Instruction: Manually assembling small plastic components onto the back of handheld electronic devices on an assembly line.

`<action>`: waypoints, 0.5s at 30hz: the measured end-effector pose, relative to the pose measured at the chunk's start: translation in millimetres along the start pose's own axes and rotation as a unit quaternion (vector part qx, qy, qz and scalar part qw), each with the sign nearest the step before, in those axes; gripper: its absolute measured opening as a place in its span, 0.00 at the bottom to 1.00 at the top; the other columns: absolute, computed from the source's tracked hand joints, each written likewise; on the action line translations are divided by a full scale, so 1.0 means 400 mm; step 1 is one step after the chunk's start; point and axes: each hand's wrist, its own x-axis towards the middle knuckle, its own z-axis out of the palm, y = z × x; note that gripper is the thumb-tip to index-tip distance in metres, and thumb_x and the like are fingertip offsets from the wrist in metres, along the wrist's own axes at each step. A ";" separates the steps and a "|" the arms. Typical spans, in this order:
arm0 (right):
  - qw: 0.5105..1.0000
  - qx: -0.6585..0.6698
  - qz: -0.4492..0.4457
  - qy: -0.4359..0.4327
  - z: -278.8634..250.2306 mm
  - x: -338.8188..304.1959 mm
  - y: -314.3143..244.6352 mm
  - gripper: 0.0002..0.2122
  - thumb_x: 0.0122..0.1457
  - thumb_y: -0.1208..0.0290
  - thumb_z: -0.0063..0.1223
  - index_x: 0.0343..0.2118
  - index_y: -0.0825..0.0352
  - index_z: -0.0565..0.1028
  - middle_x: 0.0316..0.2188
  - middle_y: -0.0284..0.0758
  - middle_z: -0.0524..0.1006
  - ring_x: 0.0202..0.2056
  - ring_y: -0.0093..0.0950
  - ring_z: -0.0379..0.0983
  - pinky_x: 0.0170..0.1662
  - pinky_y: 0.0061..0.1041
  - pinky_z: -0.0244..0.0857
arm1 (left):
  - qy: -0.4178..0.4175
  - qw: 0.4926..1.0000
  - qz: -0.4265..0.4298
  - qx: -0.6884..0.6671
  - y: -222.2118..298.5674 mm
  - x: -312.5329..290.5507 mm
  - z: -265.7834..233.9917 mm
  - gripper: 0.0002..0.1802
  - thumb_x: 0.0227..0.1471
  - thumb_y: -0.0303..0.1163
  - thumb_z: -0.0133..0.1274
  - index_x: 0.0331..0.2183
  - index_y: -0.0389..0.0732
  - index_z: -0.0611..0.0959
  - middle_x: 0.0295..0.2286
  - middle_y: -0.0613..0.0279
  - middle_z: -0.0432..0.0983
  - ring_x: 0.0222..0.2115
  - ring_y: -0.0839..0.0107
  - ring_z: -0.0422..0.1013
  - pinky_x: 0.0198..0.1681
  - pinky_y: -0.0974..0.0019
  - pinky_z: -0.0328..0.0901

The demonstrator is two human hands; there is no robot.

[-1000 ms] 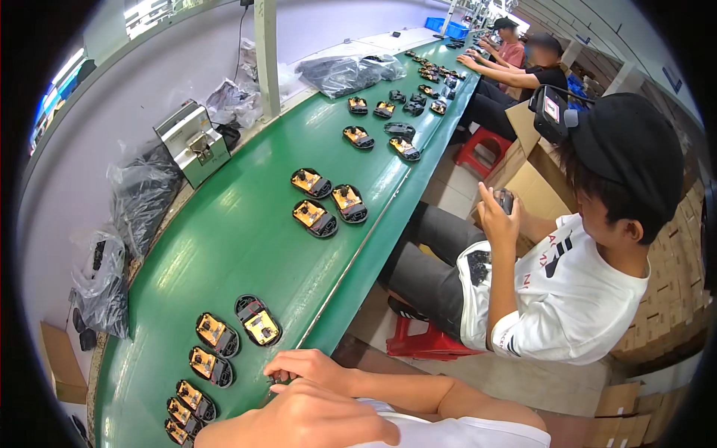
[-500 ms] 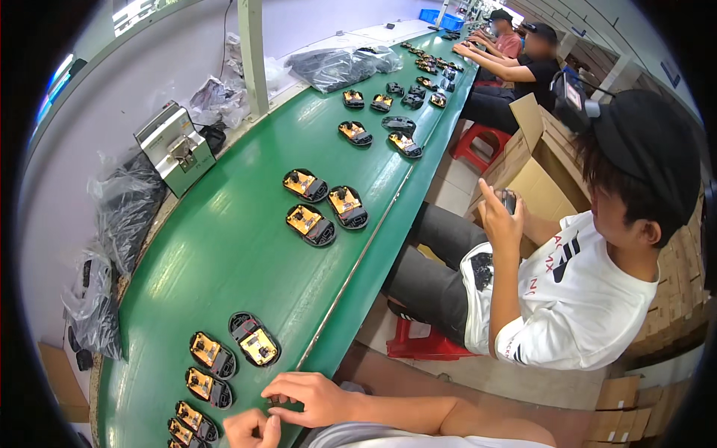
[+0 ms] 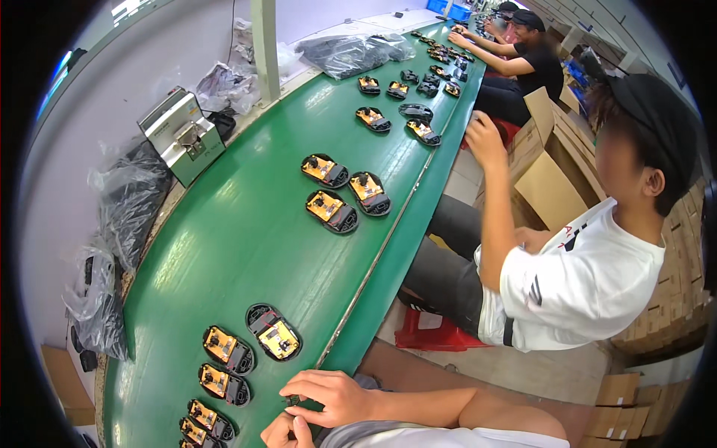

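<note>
At the lower edge, my right hand (image 3: 332, 397) is closed with thumb and fingers pinching a small black part (image 3: 292, 401). Just below it, my left hand (image 3: 287, 431) has its fingers curled in; whatever it holds is hidden. Nearest to my hands on the green belt lies an open computer mouse base (image 3: 275, 332) with a yellow-orange circuit board. Left of that one, more black mouse bases (image 3: 228, 349) with similar boards form a row running down to the lower edge.
Three mouse bases (image 3: 326, 210) sit mid-belt, several more beyond. A metal rail (image 3: 377, 259) follows the green belt's (image 3: 224, 246) right side. A grey-green machine (image 3: 181, 136) and plastic bags (image 3: 133, 201) line the left. A co-worker in white (image 3: 575, 276) sits at right, beside an open carton (image 3: 549, 190).
The co-worker's raised hand, earlier holding a dark object before the chest, now reaches up toward the belt. The view has shifted slightly; my hands keep much the same pose.
</note>
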 end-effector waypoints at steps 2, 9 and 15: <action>1.000 0.000 0.000 0.001 0.004 0.003 -0.003 0.14 0.51 0.74 0.65 0.41 0.68 0.77 0.35 0.38 0.79 0.32 0.33 0.78 0.34 0.28 0.74 | 0.002 1.000 -0.001 -0.001 -0.004 0.000 -0.005 0.17 0.60 0.29 0.51 0.20 0.34 0.73 0.14 0.53 0.64 0.12 0.63 0.55 0.17 0.62 0.53; 1.000 -0.003 0.004 -0.016 0.000 0.004 0.001 0.14 0.51 0.74 0.66 0.41 0.68 0.77 0.37 0.37 0.79 0.31 0.30 0.78 0.32 0.25 0.75 | -0.041 0.999 -0.013 0.019 -0.034 -0.021 -0.016 0.15 0.62 0.30 0.50 0.24 0.32 0.77 0.18 0.52 0.70 0.16 0.65 0.62 0.20 0.63 0.59; 0.998 0.013 0.039 -0.044 0.003 -0.001 -0.001 0.13 0.53 0.71 0.63 0.41 0.67 0.75 0.35 0.37 0.79 0.33 0.35 0.77 0.36 0.30 0.73 | 0.035 0.996 -0.050 -0.059 -0.084 -0.046 0.022 0.19 0.53 0.26 0.52 0.15 0.36 0.65 0.12 0.65 0.61 0.15 0.78 0.55 0.20 0.69 0.49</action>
